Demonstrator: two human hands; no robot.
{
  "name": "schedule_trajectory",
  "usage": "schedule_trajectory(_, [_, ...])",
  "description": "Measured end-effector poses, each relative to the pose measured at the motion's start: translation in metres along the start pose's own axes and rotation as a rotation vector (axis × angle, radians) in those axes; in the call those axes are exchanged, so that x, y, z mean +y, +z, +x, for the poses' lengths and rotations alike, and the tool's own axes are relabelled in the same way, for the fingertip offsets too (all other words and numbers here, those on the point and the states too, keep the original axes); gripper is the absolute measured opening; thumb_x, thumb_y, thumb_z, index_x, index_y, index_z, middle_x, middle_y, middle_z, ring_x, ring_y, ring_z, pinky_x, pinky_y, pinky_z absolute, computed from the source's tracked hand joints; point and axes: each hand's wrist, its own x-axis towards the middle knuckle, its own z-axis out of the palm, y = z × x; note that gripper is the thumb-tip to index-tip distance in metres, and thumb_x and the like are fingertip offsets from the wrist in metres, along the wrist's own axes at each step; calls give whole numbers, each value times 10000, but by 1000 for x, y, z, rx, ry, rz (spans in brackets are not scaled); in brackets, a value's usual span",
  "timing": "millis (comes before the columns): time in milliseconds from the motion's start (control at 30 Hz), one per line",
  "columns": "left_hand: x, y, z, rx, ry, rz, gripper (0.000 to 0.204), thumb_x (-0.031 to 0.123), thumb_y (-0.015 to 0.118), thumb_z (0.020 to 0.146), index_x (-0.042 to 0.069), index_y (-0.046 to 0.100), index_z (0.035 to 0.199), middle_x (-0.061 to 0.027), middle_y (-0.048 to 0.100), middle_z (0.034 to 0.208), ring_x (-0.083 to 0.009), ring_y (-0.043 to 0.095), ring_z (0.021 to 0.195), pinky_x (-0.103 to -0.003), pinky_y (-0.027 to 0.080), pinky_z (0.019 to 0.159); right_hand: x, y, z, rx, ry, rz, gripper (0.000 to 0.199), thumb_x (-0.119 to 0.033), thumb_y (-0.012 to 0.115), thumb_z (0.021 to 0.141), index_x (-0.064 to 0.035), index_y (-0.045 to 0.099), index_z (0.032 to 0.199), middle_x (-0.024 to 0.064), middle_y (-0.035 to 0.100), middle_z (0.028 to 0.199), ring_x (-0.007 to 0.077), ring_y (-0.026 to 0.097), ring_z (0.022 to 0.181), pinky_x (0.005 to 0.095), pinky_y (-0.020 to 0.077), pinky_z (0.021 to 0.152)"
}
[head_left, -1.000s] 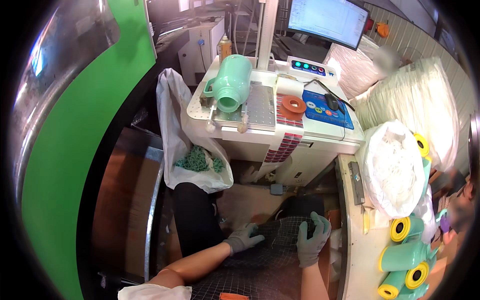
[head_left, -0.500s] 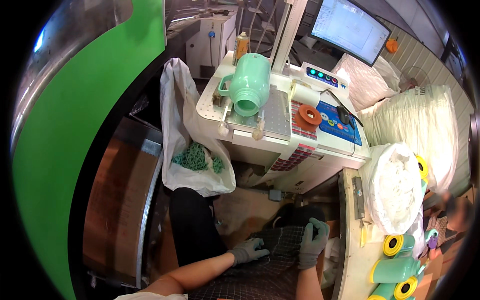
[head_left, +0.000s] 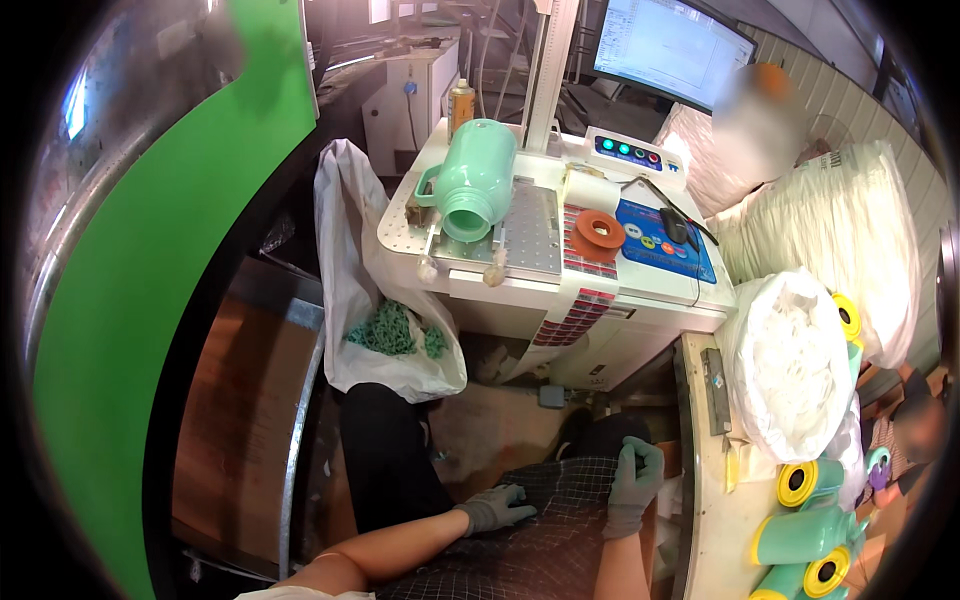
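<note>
My left hand (head_left: 496,508), in a grey glove, lies flat on the dark checked apron (head_left: 540,550) over my lap, fingers stretched out and holding nothing. My right hand (head_left: 634,488), gloved alike, rests upright at the apron's right side. Its fingers are loosely curled with a gap to the thumb, and nothing shows in them. Ahead, out of reach of both hands, a mint-green jug-shaped shell (head_left: 478,175) with a side handle lies on its side on the white machine's perforated plate (head_left: 535,235). Its open mouth points toward me.
An orange tape roll (head_left: 598,232), a mouse (head_left: 675,226) and a button panel (head_left: 628,152) are on the machine. A white sack (head_left: 350,230) with green scraps stands left. At right are a full white bag (head_left: 790,370), green-yellow containers (head_left: 800,535) and a person (head_left: 915,425).
The view has shifted slightly, so the machine and screen appear farther left. My left hand stays on my lap; my right hand has turned a little, its fingers still loosely curled.
</note>
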Motion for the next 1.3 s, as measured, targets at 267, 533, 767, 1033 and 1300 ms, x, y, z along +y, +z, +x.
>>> schedule_trajectory(267, [-16, 9, 13, -39, -24, 40, 641, 617, 627, 983, 67, 660, 1310, -216, 674, 1351, -385, 628, 1287, -466, 486, 1087, -11, 1, 1, 22, -171, -138, 91, -4, 688, 957, 15, 727, 1037, 87, 648, 1077, 149, 624, 885, 296, 531, 757])
schedule_trajectory(533, [-19, 8, 8, -1, 7, 37, 573, 546, 680, 978, 40, 672, 1248, -202, 702, 1274, -371, 662, 1226, -461, 510, 1055, -12, 3, -6, 44, -212, -151, 106, -16, 692, 944, 8, 739, 1037, 120, 673, 1075, 230, 665, 892, 350, 540, 794])
schedule_trajectory(767, [-30, 8, 18, -70, 72, -32, 514, 473, 645, 997, 4, 693, 1203, -274, 677, 1266, -437, 645, 1203, -487, 506, 1018, -22, 2, 3, 40, -335, -331, 126, -73, 759, 901, -59, 753, 1025, 134, 696, 985, 343, 677, 925, 440, 550, 828])
schedule_trajectory(1033, [-1, 2, 17, 10, 215, 91, 450, 385, 646, 995, -19, 680, 1192, -290, 667, 1206, -458, 641, 1148, -516, 511, 989, -31, -11, 9, 58, -276, -358, 150, -125, 780, 898, -77, 771, 1040, 137, 704, 1001, 356, 679, 949, 450, 553, 845])
schedule_trajectory(1300, [85, -95, -77, 573, 647, 162, 452, 260, 781, 937, 42, 633, 1304, -169, 672, 1247, -353, 673, 1100, -473, 538, 947, -7, -43, -14, 90, -264, -359, 154, -27, 661, 983, 20, 719, 1118, 131, 682, 1094, 261, 664, 989, 383, 549, 885])
